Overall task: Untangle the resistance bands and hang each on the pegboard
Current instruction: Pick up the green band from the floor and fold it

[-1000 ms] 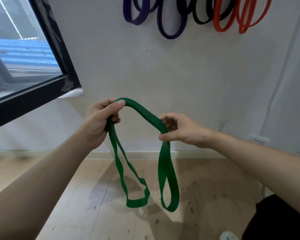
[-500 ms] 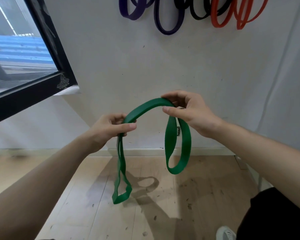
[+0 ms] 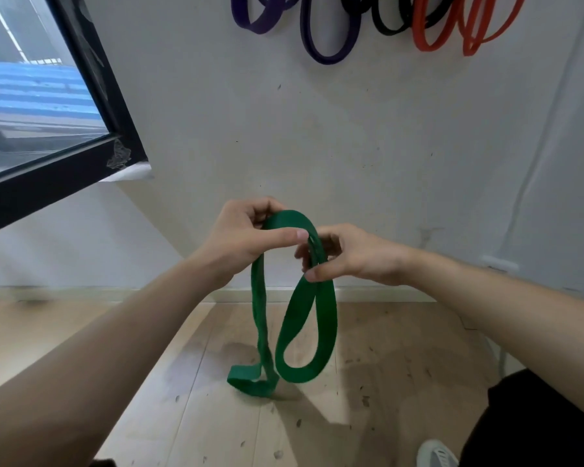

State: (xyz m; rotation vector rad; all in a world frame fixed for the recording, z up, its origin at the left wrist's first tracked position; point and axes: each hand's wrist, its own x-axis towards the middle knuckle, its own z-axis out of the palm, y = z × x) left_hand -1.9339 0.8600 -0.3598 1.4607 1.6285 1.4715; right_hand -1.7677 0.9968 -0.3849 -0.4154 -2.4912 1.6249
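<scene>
The green band [image 3: 327, 321] hangs in the air between both hands, in front of the wall [image 3: 317, 129] and above the floor [image 3: 182, 416]. My left hand [image 3: 240, 237] has a narrow grip on the top of its arch, thumb pressed flat across the strap. My right hand [image 3: 358, 256] curls its grip round the strand just beside it, thumb underneath.

From the arch two parts drop. The left one is thin, twisted on itself and folded into a small flat kink at the bottom. The right one falls open as a wide, smooth teardrop loop. The strap is flat, matte rubber, limp but springy in its curves.

I judge this to be the untangling step for this band, with the twist on the left still to come out. The next move calls for turning one strand over until the strap lies flat all round, then lifting it towards the pegs.

Purple bands [image 3: 327, 59], a black band [image 3: 390, 28] and red bands [image 3: 425, 45] already hang on the wall above. What they hang from is out of view.
</scene>
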